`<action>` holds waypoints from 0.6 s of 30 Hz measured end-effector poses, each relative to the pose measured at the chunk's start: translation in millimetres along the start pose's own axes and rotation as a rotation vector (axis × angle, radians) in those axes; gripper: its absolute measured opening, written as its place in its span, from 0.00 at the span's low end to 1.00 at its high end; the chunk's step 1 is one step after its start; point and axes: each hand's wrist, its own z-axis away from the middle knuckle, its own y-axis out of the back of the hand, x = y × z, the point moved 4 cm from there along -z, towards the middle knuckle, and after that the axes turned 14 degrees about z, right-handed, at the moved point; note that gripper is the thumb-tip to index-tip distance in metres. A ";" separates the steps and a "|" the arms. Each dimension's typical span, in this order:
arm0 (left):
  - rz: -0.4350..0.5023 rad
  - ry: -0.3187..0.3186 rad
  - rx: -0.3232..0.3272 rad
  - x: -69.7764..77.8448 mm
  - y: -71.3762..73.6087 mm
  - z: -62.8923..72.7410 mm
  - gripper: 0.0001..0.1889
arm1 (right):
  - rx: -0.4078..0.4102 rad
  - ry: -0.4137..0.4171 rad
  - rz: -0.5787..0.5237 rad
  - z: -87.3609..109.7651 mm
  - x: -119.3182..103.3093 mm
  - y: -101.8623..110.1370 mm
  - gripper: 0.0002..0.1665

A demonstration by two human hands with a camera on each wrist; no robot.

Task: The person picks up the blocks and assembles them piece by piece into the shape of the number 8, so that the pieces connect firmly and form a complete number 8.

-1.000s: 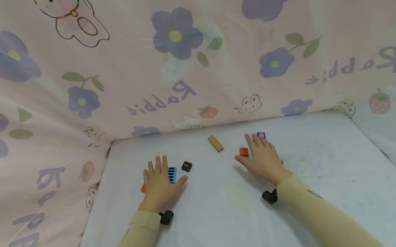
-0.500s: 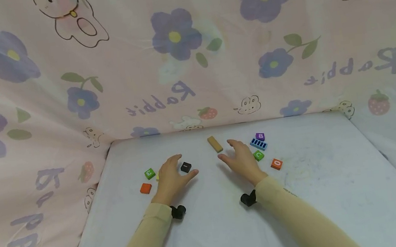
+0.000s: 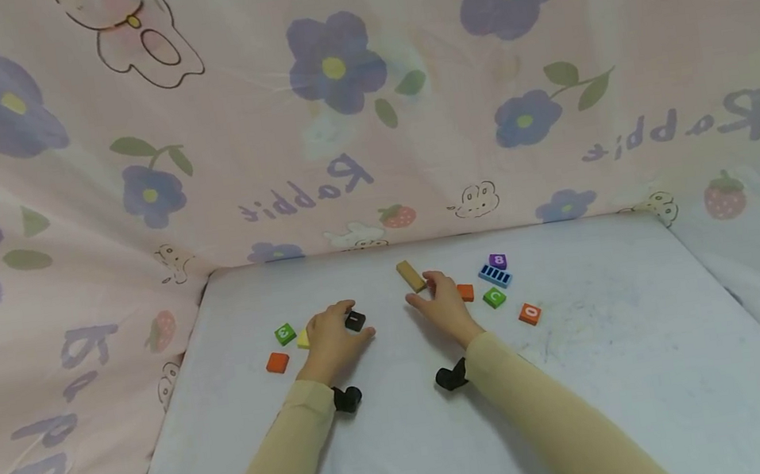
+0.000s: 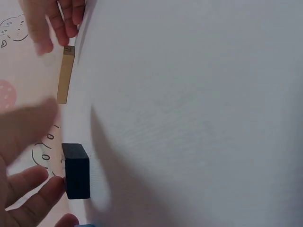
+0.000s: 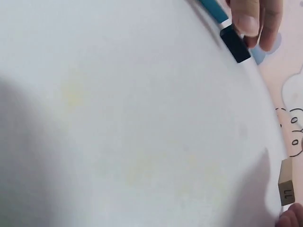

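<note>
My left hand (image 3: 331, 343) is over the left group of blocks, its fingertips beside a black block (image 3: 355, 320) with a white dash. In the left wrist view, a fingertip is at the black block's (image 4: 77, 171) edge, while the blurred thumb stays apart from it. My right hand (image 3: 443, 309) reaches toward a tan oblong block (image 3: 410, 276). Thumb and fingers are spread near its close end; in the left wrist view they hang by the marked end of the tan block (image 4: 66, 75). Whether they touch it, I cannot tell.
Left lie a green tile (image 3: 285, 334), an orange tile (image 3: 277, 362) and a partly covered yellow tile (image 3: 303, 339). Right are a striped blue block (image 3: 496, 275), a purple tile (image 3: 498, 261), a green tile (image 3: 495, 298) and two orange ones. A patterned curtain (image 3: 352, 136) rises behind the white table.
Both hands have come inward from a flat, spread pose: the left rightward to the black block, the right leftward to the tan block. Their fingers now bend more. The blocks look unmoved.
</note>
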 end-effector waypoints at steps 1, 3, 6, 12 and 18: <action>0.007 0.010 -0.002 0.3 0.6 -0.2 0.33 | -0.006 -0.015 0.002 -1.0 0.8 -1.0 0.40; 0.009 0.021 0.000 1.4 2.0 -1.0 0.29 | -0.010 -0.047 0.001 -3.1 2.1 -2.9 0.39; -0.014 0.034 0.011 4.1 4.2 -2.5 0.24 | 0.000 -0.087 -0.004 -6.7 2.9 -6.0 0.37; -0.089 0.060 0.032 8.0 6.2 -4.0 0.19 | 0.057 -0.138 -0.017 -14.1 -0.2 -14.7 0.33; -0.151 0.053 0.017 13.5 3.9 -6.5 0.18 | 0.113 -0.184 -0.019 -15.7 0.6 -16.4 0.27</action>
